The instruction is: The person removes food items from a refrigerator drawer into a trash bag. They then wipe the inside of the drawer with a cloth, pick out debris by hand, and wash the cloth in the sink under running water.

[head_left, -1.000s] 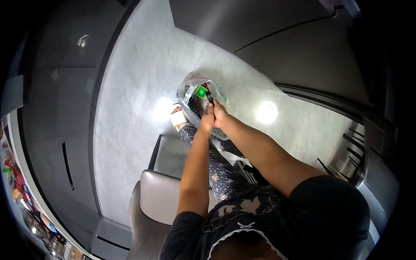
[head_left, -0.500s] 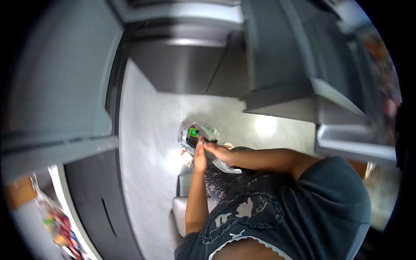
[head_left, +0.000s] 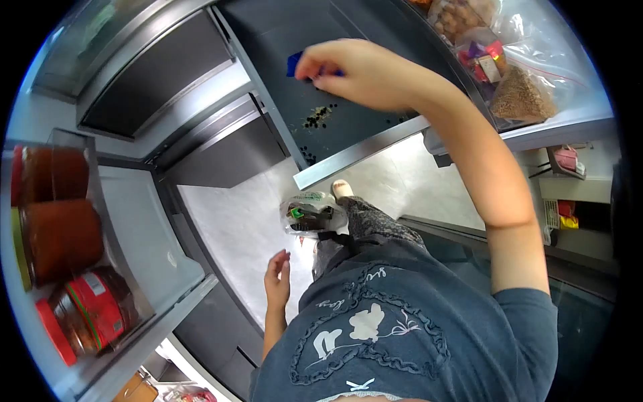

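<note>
My right hand (head_left: 355, 72) reaches over the pulled-out grey drawer (head_left: 268, 40), its fingers bent down at a dark blue piece (head_left: 293, 64). The blue shows on both sides of the fingertips; whether it is gripped or only touched is hard to see. Small black round bits (head_left: 317, 118) and pale crumbs lie scattered on the drawer's bottom, just nearer to me than that hand. My left hand (head_left: 276, 278) hangs low at my side with nothing in it, thumb and fingers apart. Beyond it on the floor stands a clear plastic bag (head_left: 311, 213) with dark and green contents.
At left, an open fridge door shelf holds jars of red-brown food (head_left: 63, 241) and a red-lidded jar (head_left: 90, 311). Bagged foods (head_left: 526, 94) fill the door shelf at right. A closed dark drawer (head_left: 154, 74) is left of the open one. My foot (head_left: 342, 188) is below its front edge.
My hands were close together above the plastic bag; now they are apart. The right one has moved up into the drawer, the left one down to my side. The view has shifted.
</note>
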